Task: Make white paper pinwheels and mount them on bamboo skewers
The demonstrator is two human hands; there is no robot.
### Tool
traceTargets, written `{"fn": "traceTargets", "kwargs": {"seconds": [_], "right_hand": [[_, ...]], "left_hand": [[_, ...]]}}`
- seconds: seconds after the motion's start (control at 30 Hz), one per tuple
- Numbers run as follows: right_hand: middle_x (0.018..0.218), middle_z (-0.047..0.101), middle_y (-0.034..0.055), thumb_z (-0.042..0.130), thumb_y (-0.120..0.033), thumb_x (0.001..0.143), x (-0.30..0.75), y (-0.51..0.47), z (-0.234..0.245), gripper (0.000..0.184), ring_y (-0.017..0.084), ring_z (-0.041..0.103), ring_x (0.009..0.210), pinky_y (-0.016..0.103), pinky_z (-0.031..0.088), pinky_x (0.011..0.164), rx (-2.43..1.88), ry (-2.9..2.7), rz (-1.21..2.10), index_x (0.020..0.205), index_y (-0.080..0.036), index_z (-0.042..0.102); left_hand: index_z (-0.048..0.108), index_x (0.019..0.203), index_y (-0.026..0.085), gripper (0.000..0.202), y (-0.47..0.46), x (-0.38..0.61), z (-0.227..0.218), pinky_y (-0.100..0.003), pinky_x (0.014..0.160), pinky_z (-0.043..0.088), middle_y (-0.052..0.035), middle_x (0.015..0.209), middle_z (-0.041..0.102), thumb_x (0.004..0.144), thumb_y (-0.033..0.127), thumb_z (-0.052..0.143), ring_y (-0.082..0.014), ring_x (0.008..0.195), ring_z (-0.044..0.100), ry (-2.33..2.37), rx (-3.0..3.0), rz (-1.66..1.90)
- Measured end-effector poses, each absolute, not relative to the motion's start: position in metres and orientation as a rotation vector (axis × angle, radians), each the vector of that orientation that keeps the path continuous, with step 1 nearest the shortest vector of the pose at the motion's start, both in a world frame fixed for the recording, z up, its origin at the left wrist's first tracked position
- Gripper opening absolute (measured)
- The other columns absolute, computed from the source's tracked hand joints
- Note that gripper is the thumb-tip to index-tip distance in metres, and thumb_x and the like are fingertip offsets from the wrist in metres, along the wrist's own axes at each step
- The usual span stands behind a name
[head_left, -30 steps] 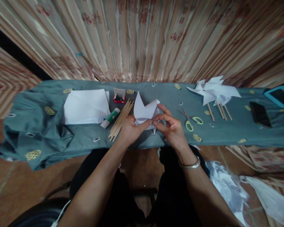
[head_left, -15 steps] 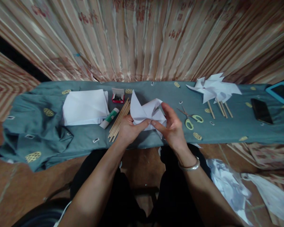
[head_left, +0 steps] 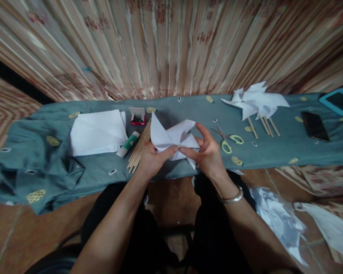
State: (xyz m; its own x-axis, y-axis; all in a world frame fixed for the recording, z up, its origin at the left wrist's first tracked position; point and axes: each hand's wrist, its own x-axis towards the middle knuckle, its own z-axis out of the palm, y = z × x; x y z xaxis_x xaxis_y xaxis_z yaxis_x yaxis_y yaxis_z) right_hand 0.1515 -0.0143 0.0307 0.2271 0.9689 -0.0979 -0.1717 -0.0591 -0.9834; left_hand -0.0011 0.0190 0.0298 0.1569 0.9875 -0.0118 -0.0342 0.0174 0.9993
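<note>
Holds forearms (head_left: 114, 222) angled inward from the bottom edge, with left hand (head_left: 152, 159) and right hand (head_left: 210, 155) bent mid-frame, thumb tips (head_left: 171, 151) close together.

The left hand (head_left: 153, 158) and right hand (head_left: 208, 152) hold a paper pinwheel (head_left: 171, 137) at its pin (head_left: 179, 147), over a cloth-covered counter (head_left: 198, 112). Left of the pinwheel lie sticks (head_left: 138, 150), a tube (head_left: 128, 144), an open red box (head_left: 137, 118) and stacked paper (head_left: 97, 131); right of it, scissors (head_left: 224, 136), other pinwheels (head_left: 254, 102), a phone (head_left: 314, 125) and a blue-edged device (head_left: 339, 102).
</note>
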Motion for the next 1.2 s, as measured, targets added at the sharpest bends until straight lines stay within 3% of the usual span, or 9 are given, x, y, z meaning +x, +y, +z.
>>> {"fn": "traceTargets", "kwargs": {"seconds": [0.27,0.53,0.7,1.0,1.2], "right_hand": [[0.088,0.075,0.0021,0.091,-0.037,0.049,0.156,-0.014,0.033,0.114,0.029,0.072,0.084,0.047,0.063,0.077,-1.236,-0.838,1.237,0.146,-0.023,0.032],[0.084,0.074,-0.0018,0.09,-0.033,0.052,0.157,-0.014,0.035,0.099,0.027,0.073,0.079,0.046,0.064,0.074,-1.23,-0.851,1.238,0.138,-0.028,0.041],[0.083,0.073,-0.0023,0.088,-0.034,0.055,0.157,-0.015,0.032,0.098,0.027,0.072,0.075,0.047,0.063,0.073,-1.246,-0.891,1.205,0.139,-0.029,0.04],[0.079,0.07,-0.0015,0.085,-0.032,0.06,0.153,-0.015,0.027,0.09,0.021,0.067,0.062,0.036,0.059,0.057,-1.273,-0.941,1.073,0.138,-0.026,0.04],[0.082,0.071,-0.0003,0.082,-0.033,0.066,0.15,-0.014,0.021,0.089,0.022,0.068,0.067,0.037,0.06,0.06,-1.28,-0.988,1.01,0.142,-0.028,0.036]], "left_hand": [[0.073,0.079,0.013,0.03,0.019,0.003,0.027,-0.032,0.069,0.058,-0.0057,0.08,0.076,0.058,0.033,0.08,-0.021,0.073,0.069,1.045,1.206,1.09],[0.074,0.08,0.013,0.028,0.019,0.004,0.027,-0.031,0.069,0.057,-0.0055,0.08,0.076,0.059,0.031,0.08,-0.0202,0.072,0.069,1.03,1.205,1.097],[0.074,0.08,0.013,0.026,0.019,0.004,0.029,-0.03,0.067,0.058,-0.0054,0.079,0.076,0.059,0.029,0.08,-0.0208,0.072,0.07,1.06,1.211,1.093],[0.074,0.076,0.014,0.024,0.022,0.003,0.02,-0.029,0.064,0.057,-0.0045,0.076,0.076,0.061,0.032,0.079,-0.0199,0.07,0.069,1.101,1.283,1.117],[0.074,0.075,0.015,0.021,0.022,0.004,0.015,-0.028,0.062,0.057,-0.004,0.075,0.076,0.062,0.03,0.079,-0.019,0.068,0.069,1.089,1.267,1.166]]}}
